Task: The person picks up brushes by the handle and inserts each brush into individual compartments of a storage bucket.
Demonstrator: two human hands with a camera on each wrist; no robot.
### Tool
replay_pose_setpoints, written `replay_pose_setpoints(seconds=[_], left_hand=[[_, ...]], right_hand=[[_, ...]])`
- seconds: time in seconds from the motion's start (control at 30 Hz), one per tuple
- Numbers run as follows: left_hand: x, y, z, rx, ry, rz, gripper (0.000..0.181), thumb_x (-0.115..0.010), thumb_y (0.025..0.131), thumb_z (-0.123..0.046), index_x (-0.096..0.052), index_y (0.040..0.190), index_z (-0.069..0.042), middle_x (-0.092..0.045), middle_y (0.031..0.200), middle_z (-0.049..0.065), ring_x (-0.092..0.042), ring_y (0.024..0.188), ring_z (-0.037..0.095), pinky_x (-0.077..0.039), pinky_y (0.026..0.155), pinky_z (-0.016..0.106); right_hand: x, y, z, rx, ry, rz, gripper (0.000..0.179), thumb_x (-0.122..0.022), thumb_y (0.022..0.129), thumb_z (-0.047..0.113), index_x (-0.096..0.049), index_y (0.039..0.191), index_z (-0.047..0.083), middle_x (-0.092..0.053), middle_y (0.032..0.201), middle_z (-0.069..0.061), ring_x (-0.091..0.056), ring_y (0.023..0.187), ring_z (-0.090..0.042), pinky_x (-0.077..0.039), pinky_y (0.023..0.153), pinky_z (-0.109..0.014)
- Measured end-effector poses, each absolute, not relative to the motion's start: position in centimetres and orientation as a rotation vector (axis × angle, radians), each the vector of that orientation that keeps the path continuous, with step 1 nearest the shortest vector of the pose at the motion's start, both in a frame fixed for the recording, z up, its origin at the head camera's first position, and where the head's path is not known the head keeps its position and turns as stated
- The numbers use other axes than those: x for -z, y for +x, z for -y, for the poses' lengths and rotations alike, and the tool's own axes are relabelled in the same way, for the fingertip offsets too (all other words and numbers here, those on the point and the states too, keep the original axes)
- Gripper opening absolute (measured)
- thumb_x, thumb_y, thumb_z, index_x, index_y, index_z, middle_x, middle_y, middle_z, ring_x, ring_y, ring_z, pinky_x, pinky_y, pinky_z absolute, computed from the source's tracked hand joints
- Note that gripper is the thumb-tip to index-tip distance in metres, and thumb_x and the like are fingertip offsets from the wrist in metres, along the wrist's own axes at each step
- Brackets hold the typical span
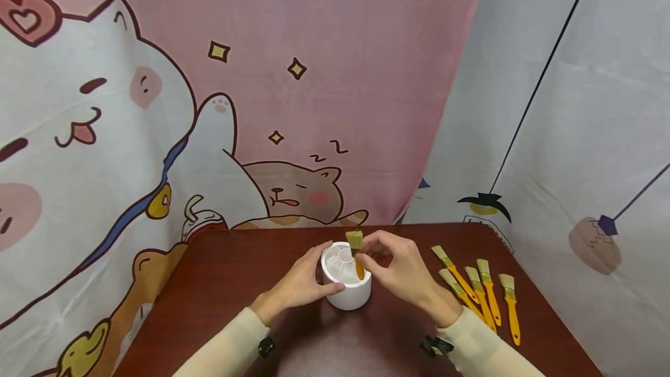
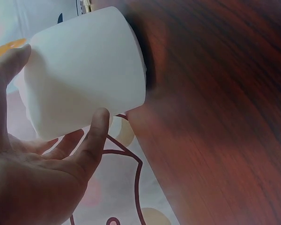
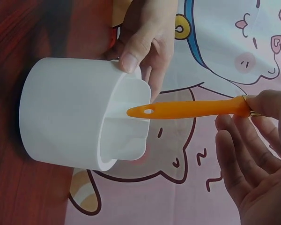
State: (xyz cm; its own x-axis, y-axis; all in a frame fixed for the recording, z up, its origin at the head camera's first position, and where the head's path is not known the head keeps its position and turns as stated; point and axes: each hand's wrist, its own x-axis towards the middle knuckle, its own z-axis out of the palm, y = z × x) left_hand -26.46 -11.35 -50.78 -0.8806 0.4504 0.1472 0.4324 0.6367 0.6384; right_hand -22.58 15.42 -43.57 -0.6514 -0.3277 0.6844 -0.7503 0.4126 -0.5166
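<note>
At table centre | left hand (image 1: pixel 300 287) grips white holder (image 1: pixel 346 290) | right hand (image 1: pixel 400 272) pinches brush (image 1: pixel 357 253) over rim

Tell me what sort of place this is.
Probably a staged tabletop set, not a lived-in room: a small dark wooden table is boxed in by a pink cartoon-cat backdrop and a grey printed cloth. Only a white holder and orange-handled brushes sit on it.

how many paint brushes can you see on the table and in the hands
5. One brush is pinched by the right hand, handle down in the white holder. Four brushes lie on the table to its right.
</note>
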Motion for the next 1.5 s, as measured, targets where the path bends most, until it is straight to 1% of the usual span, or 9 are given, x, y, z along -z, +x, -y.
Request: replay_pose_setpoints(seconds=[0.2,0.43,0.5,0.77,0.93,1.1,1.2,1.37,1.5], left_hand=[[50.9,-26.7,11.4,-1.094,0.77,-2.816,0.109,-0.084,0.082,-0.067,-0.033,0.167,-0.021,-0.051,0.159,0.006,-0.059,0.138,0.023,-0.051,0.113,0.051],[50.8,-26.6,11.4,-1.084,0.769,-2.818,0.109,-0.085,0.081,-0.067,-0.034,0.166,-0.023,-0.052,0.159,0.005,-0.059,0.139,0.022,-0.051,0.113,0.05],[50.8,-26.6,11.4,-1.082,0.772,-2.82,0.109,-0.085,0.081,-0.067,-0.034,0.166,-0.022,-0.052,0.159,0.005,-0.059,0.138,0.022,-0.051,0.113,0.049],[50.9,-26.7,11.3,-1.09,0.786,-2.817,0.11,-0.084,0.082,-0.068,-0.034,0.166,-0.018,-0.054,0.156,0.006,-0.061,0.132,0.019,-0.054,0.108,0.046],[50.7,-26.7,11.2,-1.086,0.787,-2.823,0.11,-0.085,0.082,-0.066,-0.034,0.166,-0.018,-0.054,0.155,0.005,-0.062,0.128,0.018,-0.055,0.106,0.043],[50.6,-26.7,11.2,-1.093,0.805,-2.82,0.109,-0.086,0.082,-0.064,-0.035,0.166,-0.016,-0.055,0.153,0.006,-0.063,0.12,0.016,-0.056,0.099,0.038],[50.6,-26.7,11.1,-1.091,0.815,-2.818,0.109,-0.086,0.083,-0.063,-0.035,0.166,-0.015,-0.056,0.152,0.006,-0.063,0.118,0.015,-0.056,0.098,0.036],[50.7,-26.7,11.1,-1.079,0.825,-2.823,0.108,-0.085,0.083,-0.064,-0.035,0.165,-0.014,-0.056,0.151,0.005,-0.063,0.119,0.015,-0.057,0.098,0.036],[50.6,-26.7,11.1,-1.078,0.84,-2.832,0.108,-0.085,0.083,-0.063,-0.036,0.165,-0.014,-0.057,0.151,0.006,-0.064,0.123,0.018,-0.057,0.1,0.041]], right_hand=[[43.9,-22.9,-15.1,-1.214,0.962,2.161,0.022,-0.085,0.093,0.013,-0.073,0.11,0.021,-0.077,0.098,0.01,-0.075,0.081,-0.006,-0.062,0.07,-0.026],[44.5,-23.4,-14.9,-1.227,0.966,2.174,0.024,-0.086,0.093,0.015,-0.073,0.111,0.023,-0.077,0.101,0.01,-0.076,0.085,-0.008,-0.064,0.07,-0.037],[44.7,-23.5,-14.8,-1.226,0.967,2.182,0.024,-0.086,0.093,0.015,-0.072,0.111,0.023,-0.077,0.101,0.01,-0.076,0.086,-0.008,-0.065,0.07,-0.038],[45.6,-23.8,-14.9,-1.157,0.961,2.23,0.022,-0.086,0.093,0.016,-0.07,0.106,0.024,-0.075,0.101,0.011,-0.075,0.088,-0.004,-0.065,0.073,-0.033],[45.8,-23.8,-14.9,-1.141,0.984,2.264,0.022,-0.084,0.093,0.013,-0.071,0.109,0.022,-0.074,0.104,0.009,-0.075,0.088,-0.005,-0.065,0.074,-0.033],[46.2,-23.9,-14.9,-1.105,1.007,2.291,0.021,-0.084,0.093,0.011,-0.071,0.107,0.02,-0.074,0.102,0.008,-0.074,0.087,-0.005,-0.065,0.073,-0.033],[46.6,-24.0,-14.9,-1.069,1.03,2.294,0.021,-0.084,0.092,0.01,-0.07,0.105,0.019,-0.073,0.1,0.008,-0.073,0.085,-0.004,-0.064,0.071,-0.032],[47.2,-24.2,-14.9,-1.033,1.058,2.303,0.021,-0.084,0.092,0.009,-0.071,0.104,0.019,-0.073,0.099,0.009,-0.072,0.085,-0.003,-0.064,0.069,-0.032],[47.5,-24.3,-14.9,-1.004,1.068,2.317,0.02,-0.085,0.091,0.01,-0.071,0.102,0.018,-0.072,0.096,0.007,-0.071,0.082,-0.005,-0.063,0.066,-0.033]])
